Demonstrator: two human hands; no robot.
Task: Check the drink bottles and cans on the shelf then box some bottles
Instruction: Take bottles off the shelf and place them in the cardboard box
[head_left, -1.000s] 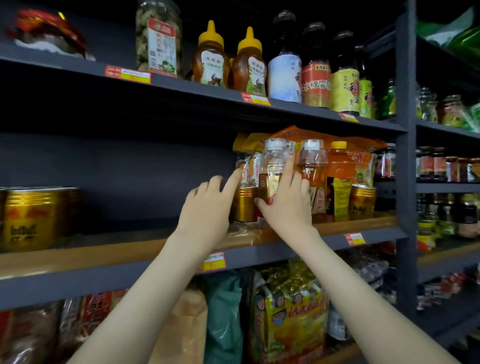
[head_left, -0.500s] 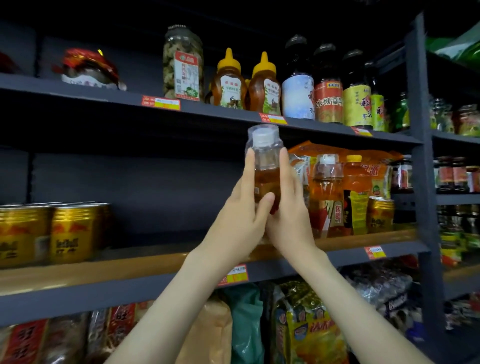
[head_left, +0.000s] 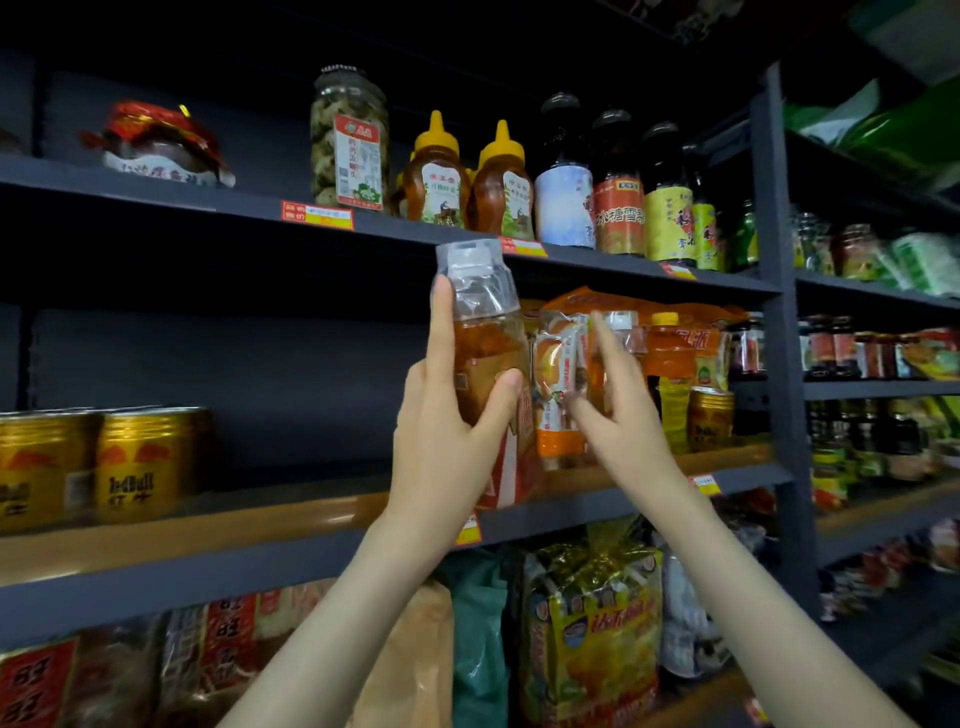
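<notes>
Our left grip (head_left: 451, 415) is wrapped round the mid-body of a shrink-wrapped bottle (head_left: 485, 338), which we hold up before the middle shelf (head_left: 260, 525). The right grip (head_left: 618, 410) is spread, holding nothing, near a second bottle (head_left: 631, 332) there. We judge it full, weighty, film-slick and thin-walled: take the waist, not the cap (head_left: 467, 257).

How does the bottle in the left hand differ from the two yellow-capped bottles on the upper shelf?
The held bottle has a flat white cap under clear wrap; the yellow-capped bottles have pointed nozzles. The left hand grips the held bottle in the air; the yellow-capped bottles stand untouched on the upper shelf. Both hold amber-brown contents.
</notes>
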